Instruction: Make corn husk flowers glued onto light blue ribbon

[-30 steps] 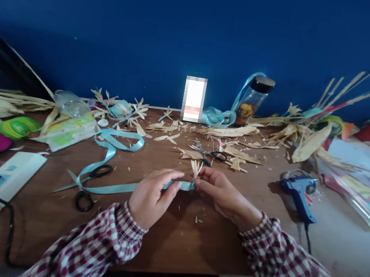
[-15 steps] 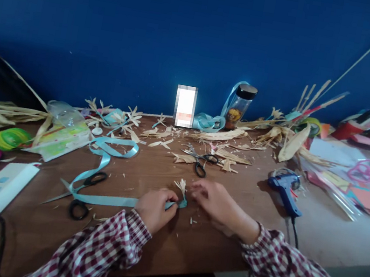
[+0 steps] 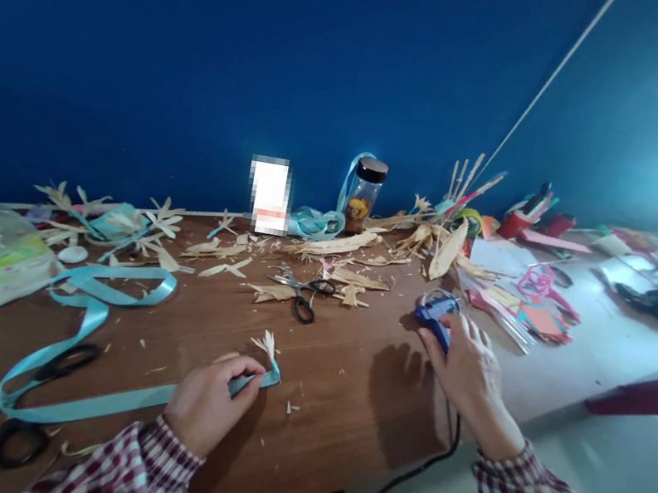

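My left hand (image 3: 208,403) rests on the brown table (image 3: 326,414), its fingers pinched on a light blue ribbon (image 3: 107,403) whose end carries a small cut corn-husk flower (image 3: 267,345). The ribbon trails left across the table. My right hand (image 3: 466,366) has gone out to the right and lies on a blue glue gun (image 3: 436,315) at the table's right edge, fingers spread over its handle. Whether the fingers have closed round the handle does not show. Both sleeves are red and white check.
Small scissors (image 3: 302,288) lie among husk scraps at the table's middle. Black-handled scissors (image 3: 35,399) lie under the ribbon at the left. A dark-lidded jar (image 3: 364,193) stands by the blue wall. Coloured paper (image 3: 530,305) covers the white surface to the right. The glue gun's cord (image 3: 424,464) hangs off the edge.
My right hand let go of the husk flower and moved right to the glue gun. My left hand stayed on the ribbon. The view swung to the right.
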The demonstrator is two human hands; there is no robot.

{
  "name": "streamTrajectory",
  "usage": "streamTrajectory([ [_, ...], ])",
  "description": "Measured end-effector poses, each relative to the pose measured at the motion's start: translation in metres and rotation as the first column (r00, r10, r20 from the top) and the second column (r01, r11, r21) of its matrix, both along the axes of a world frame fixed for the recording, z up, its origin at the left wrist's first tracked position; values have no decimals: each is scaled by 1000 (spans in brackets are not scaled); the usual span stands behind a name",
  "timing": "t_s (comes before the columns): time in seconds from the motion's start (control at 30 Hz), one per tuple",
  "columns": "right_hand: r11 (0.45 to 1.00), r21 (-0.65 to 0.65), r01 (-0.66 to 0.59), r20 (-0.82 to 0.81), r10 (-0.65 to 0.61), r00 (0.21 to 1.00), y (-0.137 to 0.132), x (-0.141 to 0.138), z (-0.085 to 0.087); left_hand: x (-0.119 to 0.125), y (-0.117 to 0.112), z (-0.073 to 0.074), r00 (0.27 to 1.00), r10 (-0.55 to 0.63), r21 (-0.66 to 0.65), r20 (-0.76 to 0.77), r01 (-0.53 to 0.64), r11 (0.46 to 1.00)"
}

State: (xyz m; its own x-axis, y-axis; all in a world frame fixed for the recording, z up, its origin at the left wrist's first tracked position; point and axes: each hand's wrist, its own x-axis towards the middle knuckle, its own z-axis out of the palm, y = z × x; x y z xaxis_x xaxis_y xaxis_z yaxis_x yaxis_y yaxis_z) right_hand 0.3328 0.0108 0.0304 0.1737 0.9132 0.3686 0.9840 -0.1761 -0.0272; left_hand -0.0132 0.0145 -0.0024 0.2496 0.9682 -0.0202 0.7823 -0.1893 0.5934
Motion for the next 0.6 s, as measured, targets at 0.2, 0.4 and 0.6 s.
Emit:
streamTrajectory([
  [0.2,988,-136,66,48,-60,997,8,31,-21,2,-3,4,1000,16,68,-11,-16,998],
  [0.4,992,123,-7,24,4,1000,6,34,-21,3,-4,6,999,37,53,-6,-37,998],
  [0.6,965,261,36,-284,41,958,-1,25,7,2,-4,4,999,38,26,-7,-38,999],
])
